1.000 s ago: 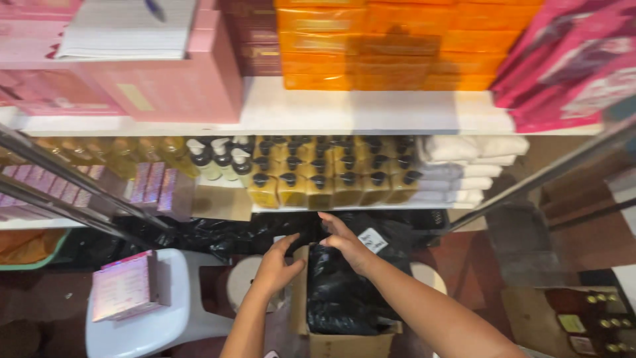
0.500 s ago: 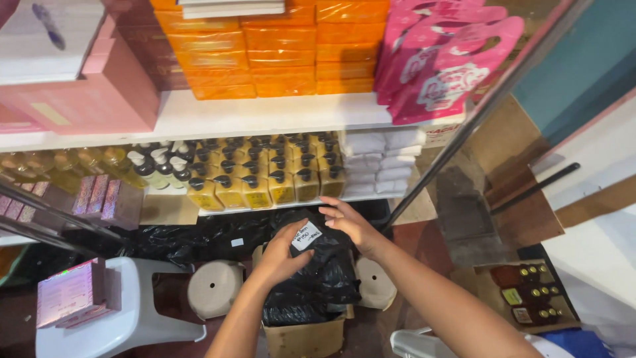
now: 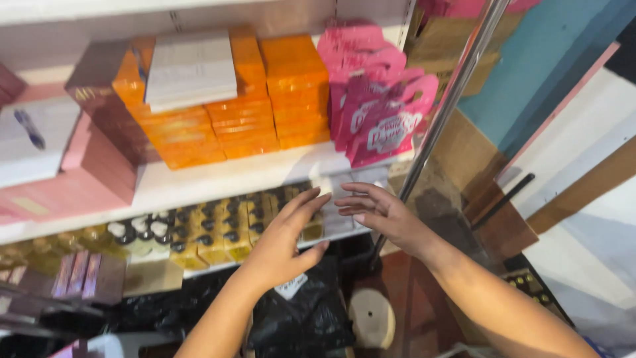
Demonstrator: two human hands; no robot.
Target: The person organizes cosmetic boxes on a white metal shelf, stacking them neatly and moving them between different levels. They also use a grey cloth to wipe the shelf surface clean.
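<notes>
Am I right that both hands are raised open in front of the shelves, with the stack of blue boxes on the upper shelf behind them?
Not quite: the head view shows the stacked boxes are orange, not blue. The left hand and right hand are indeed raised open and empty before the shelves.

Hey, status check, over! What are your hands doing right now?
Left hand open, lifted, holding nothing. Right hand open too, empty. Black plastic bag below them, untouched. Yellow pump bottles on the shelf behind.

black bag (image 3: pixel 298 318) partly hidden behind left hand (image 3: pixel 281 248)
</notes>
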